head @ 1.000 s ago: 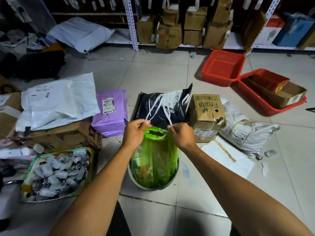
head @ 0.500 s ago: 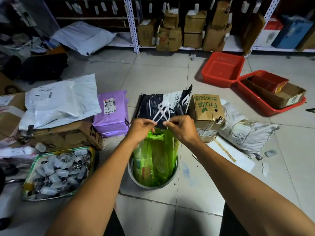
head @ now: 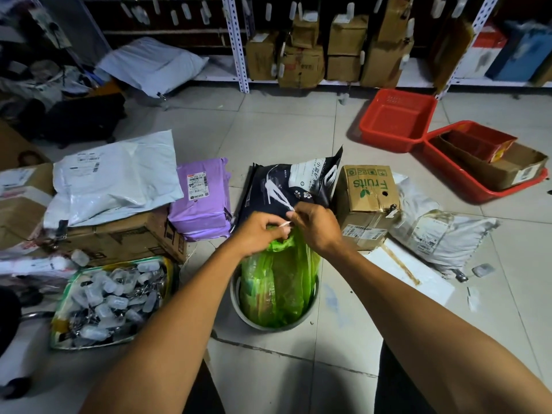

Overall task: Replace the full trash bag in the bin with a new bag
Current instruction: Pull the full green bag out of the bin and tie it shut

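Item: translucent green plastic trash bag, in round grey bin; our left hand and right hand pinch its gathered neck; we should knot tight before lifting.

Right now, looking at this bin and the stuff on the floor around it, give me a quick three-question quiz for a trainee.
1. True or false: the green trash bag is already out of the bin.
2. What are the left hand and right hand doing? A) gathering the bag's top B) unfolding a new bag C) lifting a box
3. What word is printed on the cardboard box to the right of the bin?

Key: 1. False, it sits inside the bin. 2. A. 3. Fruits.
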